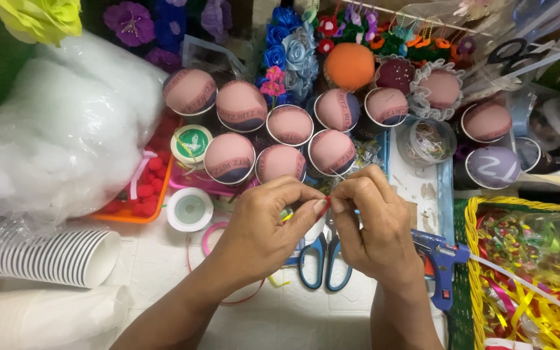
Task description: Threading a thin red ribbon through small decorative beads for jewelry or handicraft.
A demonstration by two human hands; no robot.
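Fingers point(319, 206) of the left hand point(264, 230) and right hand point(374, 223) meet at centre frame, pinched shut on a small red piece point(327, 203) and a thin pin point(339, 174). Directly below lie blue-handled scissors point(325, 259) on the desk point(293, 317); a blue glue gun point(439, 259) sits right; fabric-topped cups point(280, 162) stand above.

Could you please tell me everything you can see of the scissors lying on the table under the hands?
The scissors lie flat on the white table, handles toward the person and blades pointing away. Their two blue loop handles look like plastic and sit side by side, so the pair seems closed. The metal blades are mostly hidden beneath the left hand and right hand, which are above them without gripping them. A blue glue gun lies to their right.
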